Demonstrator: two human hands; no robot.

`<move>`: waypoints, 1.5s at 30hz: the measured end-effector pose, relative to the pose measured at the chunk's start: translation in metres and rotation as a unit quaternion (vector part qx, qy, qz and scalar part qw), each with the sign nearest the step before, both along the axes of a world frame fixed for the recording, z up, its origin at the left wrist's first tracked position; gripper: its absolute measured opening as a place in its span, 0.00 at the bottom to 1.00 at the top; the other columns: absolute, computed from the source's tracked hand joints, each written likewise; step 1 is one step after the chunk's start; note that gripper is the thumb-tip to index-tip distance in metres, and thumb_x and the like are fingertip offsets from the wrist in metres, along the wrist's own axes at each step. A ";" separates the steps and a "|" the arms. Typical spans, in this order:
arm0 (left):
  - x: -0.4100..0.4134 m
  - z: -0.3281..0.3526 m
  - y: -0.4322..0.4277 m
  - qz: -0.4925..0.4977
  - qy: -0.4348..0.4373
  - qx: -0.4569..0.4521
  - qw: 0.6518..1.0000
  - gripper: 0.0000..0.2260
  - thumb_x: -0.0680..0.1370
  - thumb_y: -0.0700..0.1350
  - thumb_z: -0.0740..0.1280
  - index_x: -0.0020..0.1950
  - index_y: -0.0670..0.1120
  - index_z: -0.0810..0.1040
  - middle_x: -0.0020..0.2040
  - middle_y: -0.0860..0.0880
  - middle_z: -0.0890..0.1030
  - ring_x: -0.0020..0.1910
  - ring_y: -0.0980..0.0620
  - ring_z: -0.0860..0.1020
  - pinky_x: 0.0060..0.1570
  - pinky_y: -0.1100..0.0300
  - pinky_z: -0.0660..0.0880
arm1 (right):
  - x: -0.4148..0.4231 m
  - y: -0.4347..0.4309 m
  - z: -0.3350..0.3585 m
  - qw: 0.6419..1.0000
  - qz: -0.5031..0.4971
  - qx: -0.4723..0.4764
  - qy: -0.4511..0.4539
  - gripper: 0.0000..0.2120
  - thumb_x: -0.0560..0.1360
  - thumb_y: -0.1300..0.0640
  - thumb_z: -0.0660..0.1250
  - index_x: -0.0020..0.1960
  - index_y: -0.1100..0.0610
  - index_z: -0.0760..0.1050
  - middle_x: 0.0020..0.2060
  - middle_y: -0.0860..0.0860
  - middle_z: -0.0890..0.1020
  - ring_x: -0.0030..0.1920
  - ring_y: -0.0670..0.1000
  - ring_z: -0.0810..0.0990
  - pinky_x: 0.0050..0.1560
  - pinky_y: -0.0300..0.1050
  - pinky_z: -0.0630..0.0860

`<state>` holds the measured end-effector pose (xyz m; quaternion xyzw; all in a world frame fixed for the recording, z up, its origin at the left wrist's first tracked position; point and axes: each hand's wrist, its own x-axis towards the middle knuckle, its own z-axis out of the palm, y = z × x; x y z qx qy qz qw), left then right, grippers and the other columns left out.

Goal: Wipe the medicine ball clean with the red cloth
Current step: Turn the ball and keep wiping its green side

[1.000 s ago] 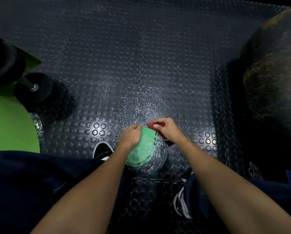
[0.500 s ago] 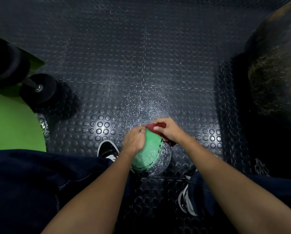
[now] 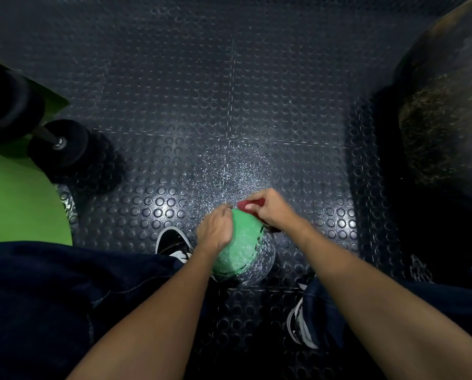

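Note:
A green and grey speckled medicine ball (image 3: 241, 248) sits on the studded dark floor between my feet. My left hand (image 3: 215, 233) lies curled over the ball's left side and steadies it. My right hand (image 3: 270, 208) grips a red cloth (image 3: 250, 204) and presses it against the ball's far upper right edge. Most of the cloth is hidden under my fingers; a dark red bit shows below the wrist.
A black dumbbell (image 3: 62, 149) lies at the left beside a green mat (image 3: 18, 204). A large dark ball (image 3: 446, 111) fills the right edge. My shoes (image 3: 174, 241) flank the ball on the studded rubber floor (image 3: 229, 105).
My right hand with the cloth has slid slightly up and over the far side of the ball. My left hand keeps its hold on the ball's left side.

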<state>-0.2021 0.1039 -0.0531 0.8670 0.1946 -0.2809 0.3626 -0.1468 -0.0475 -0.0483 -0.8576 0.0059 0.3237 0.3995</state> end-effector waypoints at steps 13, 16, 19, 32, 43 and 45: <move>0.005 0.004 -0.001 -0.020 -0.012 0.016 1.000 0.19 0.86 0.48 0.48 0.72 0.48 0.71 0.71 0.48 0.74 0.66 0.48 0.73 0.71 0.46 0.65 | 0.006 0.007 0.006 0.999 -0.002 -0.042 0.017 0.11 0.75 0.55 0.69 0.57 0.53 0.79 0.45 0.49 0.82 0.41 0.47 0.79 0.46 0.46 0.78; 0.002 0.001 -0.001 -0.027 -0.024 0.016 0.999 0.19 0.86 0.48 0.48 0.73 0.49 0.70 0.72 0.49 0.74 0.69 0.48 0.72 0.73 0.44 0.63 | 0.013 -0.004 0.016 0.998 -0.019 -0.035 0.052 0.10 0.76 0.58 0.68 0.56 0.55 0.79 0.46 0.56 0.81 0.38 0.56 0.83 0.39 0.52 0.82; 0.003 0.000 0.003 -0.024 -0.016 0.010 1.000 0.20 0.86 0.48 0.47 0.73 0.49 0.70 0.72 0.47 0.74 0.68 0.48 0.72 0.72 0.44 0.64 | 0.017 -0.013 0.033 0.994 -0.014 0.090 0.056 0.13 0.74 0.61 0.69 0.58 0.56 0.79 0.50 0.54 0.81 0.43 0.55 0.83 0.34 0.40 0.81; 0.019 -0.005 0.004 0.093 0.052 -0.056 0.993 0.16 0.86 0.49 0.49 0.55 0.44 0.75 0.50 0.47 0.76 0.48 0.48 0.74 0.55 0.47 0.73 | 0.021 -0.011 0.025 0.986 -0.144 0.012 0.081 0.13 0.76 0.61 0.68 0.60 0.57 0.77 0.49 0.61 0.78 0.34 0.57 0.83 0.26 0.44 0.78; 0.017 -0.024 0.001 0.133 0.039 -0.165 0.976 0.22 0.83 0.60 0.48 0.56 0.49 0.77 0.57 0.44 0.79 0.54 0.45 0.79 0.62 0.40 0.75 | 0.051 0.021 0.037 0.970 0.187 -0.124 -0.089 0.11 0.72 0.56 0.72 0.53 0.45 0.81 0.51 0.45 0.82 0.53 0.50 0.79 0.57 0.51 0.76; 0.016 -0.017 -0.008 0.154 0.018 -0.161 0.975 0.17 0.84 0.56 0.51 0.49 0.52 0.76 0.52 0.47 0.80 0.49 0.48 0.79 0.59 0.41 0.77 | 0.040 0.021 0.038 0.968 0.198 -0.120 -0.094 0.11 0.72 0.59 0.72 0.51 0.46 0.82 0.49 0.43 0.83 0.51 0.48 0.79 0.57 0.50 0.76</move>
